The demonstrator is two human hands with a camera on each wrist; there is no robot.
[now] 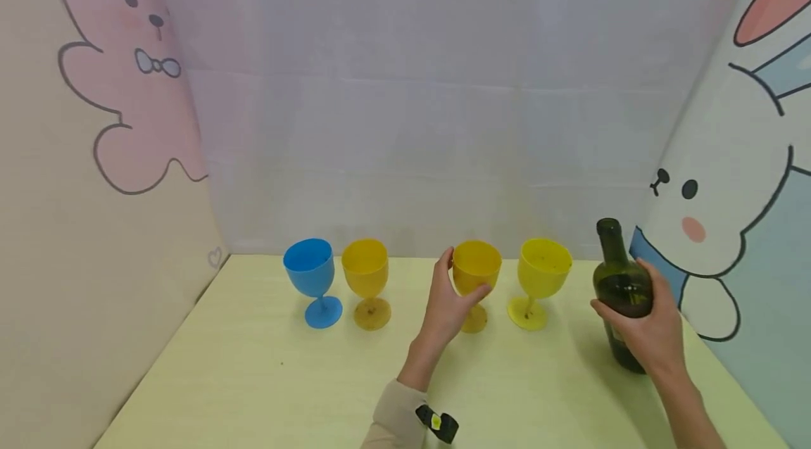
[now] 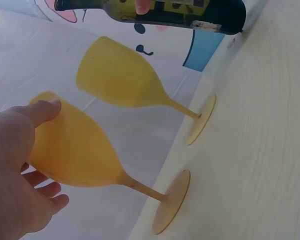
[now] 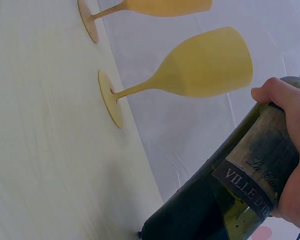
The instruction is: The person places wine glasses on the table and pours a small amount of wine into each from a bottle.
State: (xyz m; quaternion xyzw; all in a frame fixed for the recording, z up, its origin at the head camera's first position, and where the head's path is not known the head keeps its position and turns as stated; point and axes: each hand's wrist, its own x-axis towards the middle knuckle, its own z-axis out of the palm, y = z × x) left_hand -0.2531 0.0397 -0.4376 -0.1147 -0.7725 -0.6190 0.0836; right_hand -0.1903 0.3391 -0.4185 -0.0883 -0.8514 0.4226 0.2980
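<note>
My left hand [image 1: 446,305] holds an orange-yellow goblet [image 1: 476,262] by its bowl, thumb on the near side and fingers around the far side. In the left wrist view this goblet's foot [image 2: 172,202] meets the tabletop. At the right, my right hand [image 1: 652,336] grips a dark green wine bottle [image 1: 624,287] around its body. The bottle leans a little, its neck up and its base low over the table. A paper label [image 3: 260,165] shows beside the right hand in the right wrist view. Between both hands stands a bright yellow goblet [image 1: 543,269], untouched.
Left of my left hand, a blue goblet [image 1: 310,269] and another orange-yellow goblet [image 1: 366,269] stand upright side by side. All stand near the back edge of the pale wooden table [image 1: 253,393]. A white cloth [image 1: 405,118] hangs behind, with cartoon-printed side walls.
</note>
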